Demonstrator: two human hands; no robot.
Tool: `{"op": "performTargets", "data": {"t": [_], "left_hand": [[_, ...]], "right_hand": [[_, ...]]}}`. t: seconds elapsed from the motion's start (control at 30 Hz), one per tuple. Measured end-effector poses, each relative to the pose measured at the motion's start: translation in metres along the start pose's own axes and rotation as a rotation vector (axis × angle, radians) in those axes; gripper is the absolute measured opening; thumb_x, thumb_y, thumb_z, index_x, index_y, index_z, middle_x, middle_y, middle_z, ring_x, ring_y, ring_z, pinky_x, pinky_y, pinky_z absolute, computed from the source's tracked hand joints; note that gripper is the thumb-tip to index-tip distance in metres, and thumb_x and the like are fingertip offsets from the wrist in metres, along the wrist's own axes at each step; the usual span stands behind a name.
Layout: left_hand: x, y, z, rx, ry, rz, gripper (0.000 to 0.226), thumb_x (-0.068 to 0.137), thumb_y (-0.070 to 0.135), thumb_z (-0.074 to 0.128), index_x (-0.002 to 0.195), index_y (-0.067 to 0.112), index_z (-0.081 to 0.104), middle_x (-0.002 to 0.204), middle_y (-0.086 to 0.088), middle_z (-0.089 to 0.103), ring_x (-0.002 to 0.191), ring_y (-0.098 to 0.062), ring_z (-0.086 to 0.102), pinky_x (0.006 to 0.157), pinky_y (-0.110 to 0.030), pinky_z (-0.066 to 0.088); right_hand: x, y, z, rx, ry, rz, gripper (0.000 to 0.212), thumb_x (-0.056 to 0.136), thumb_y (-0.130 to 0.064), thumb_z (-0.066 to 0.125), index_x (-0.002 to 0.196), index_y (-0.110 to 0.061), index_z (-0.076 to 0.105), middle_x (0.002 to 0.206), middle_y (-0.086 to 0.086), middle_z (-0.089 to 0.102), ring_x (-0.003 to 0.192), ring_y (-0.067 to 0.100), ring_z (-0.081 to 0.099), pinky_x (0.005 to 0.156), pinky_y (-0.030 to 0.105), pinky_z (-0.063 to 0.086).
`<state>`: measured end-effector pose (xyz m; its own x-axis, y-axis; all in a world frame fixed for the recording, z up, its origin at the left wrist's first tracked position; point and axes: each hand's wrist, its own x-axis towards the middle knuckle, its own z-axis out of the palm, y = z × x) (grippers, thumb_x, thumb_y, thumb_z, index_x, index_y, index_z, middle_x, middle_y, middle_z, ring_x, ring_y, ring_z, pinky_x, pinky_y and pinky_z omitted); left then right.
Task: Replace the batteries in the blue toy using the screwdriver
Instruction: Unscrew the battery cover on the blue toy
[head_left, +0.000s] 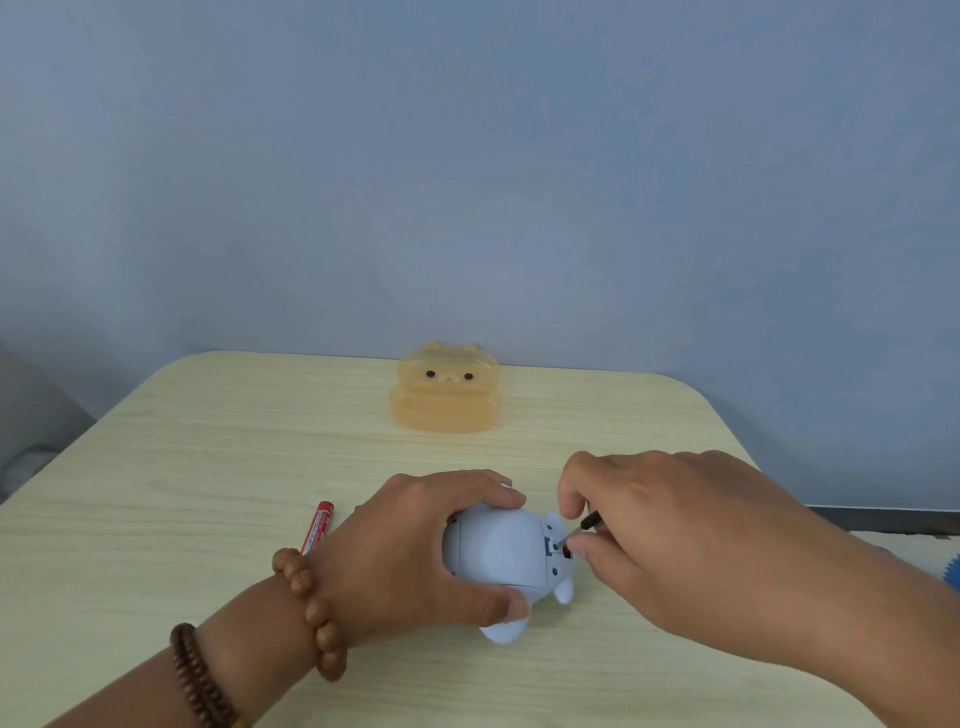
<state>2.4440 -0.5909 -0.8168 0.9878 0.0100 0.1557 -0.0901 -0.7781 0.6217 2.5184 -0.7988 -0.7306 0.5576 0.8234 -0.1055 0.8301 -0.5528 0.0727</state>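
The pale blue toy (498, 551) lies on its side on the wooden table (208, 467), its underside facing right. My left hand (410, 551) wraps over its body and holds it down. My right hand (660, 540) pinches a thin dark screwdriver (584, 525), whose tip sits in the toy's battery area at the right end, where a bit of red shows. A red battery (318, 527) lies on the table just left of my left hand, partly hidden by my wrist.
An orange translucent bear-shaped box (445, 389) stands at the table's far edge, against the blue wall. A blue object (953, 574) peeks in at the right frame edge. Wooden bead bracelets circle my left wrist.
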Motion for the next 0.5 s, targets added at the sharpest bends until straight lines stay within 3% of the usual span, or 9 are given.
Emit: {"op": "performTargets", "data": {"t": [0.17,0.3,0.4,0.5], "left_hand": [[0.0,0.001,0.0,-0.002,-0.002,0.003,0.073,0.061,0.063,0.082,0.126,0.049,0.052,0.134,0.039,0.047,0.122,0.019,0.045,0.101,-0.014,0.043],[0.0,0.002,-0.001,0.01,0.003,0.014,0.072,0.062,0.061,0.083,0.126,0.049,0.053,0.135,0.04,0.046,0.121,0.022,0.042,0.095,-0.002,0.036],[0.0,0.003,-0.001,0.011,-0.005,0.003,0.072,0.062,0.061,0.082,0.126,0.048,0.053,0.134,0.04,0.046,0.122,0.02,0.043,0.095,-0.003,0.037],[0.0,0.003,-0.002,-0.004,-0.013,-0.014,0.071,0.061,0.06,0.082,0.125,0.047,0.054,0.131,0.041,0.047,0.121,0.02,0.044,0.096,-0.006,0.038]], "right_hand": [[0.003,-0.002,0.001,-0.079,-0.005,-0.002,0.004,0.103,-0.031,0.04,0.103,-0.031,0.044,0.094,-0.008,0.062,0.082,0.02,0.062,0.071,0.037,0.048],[0.009,0.0,0.001,-0.115,0.034,0.067,0.042,0.104,-0.052,0.033,0.086,-0.021,0.056,0.079,-0.004,0.058,0.078,0.022,0.062,0.06,0.035,0.038],[0.009,0.006,0.002,-0.117,0.081,0.066,0.053,0.102,-0.06,0.034,0.086,-0.018,0.063,0.09,-0.004,0.054,0.082,0.014,0.058,0.065,0.033,0.042],[0.004,0.011,0.006,-0.08,0.104,0.03,0.044,0.102,-0.058,0.037,0.1,-0.027,0.068,0.101,-0.008,0.049,0.086,0.011,0.053,0.068,0.028,0.045]]}}
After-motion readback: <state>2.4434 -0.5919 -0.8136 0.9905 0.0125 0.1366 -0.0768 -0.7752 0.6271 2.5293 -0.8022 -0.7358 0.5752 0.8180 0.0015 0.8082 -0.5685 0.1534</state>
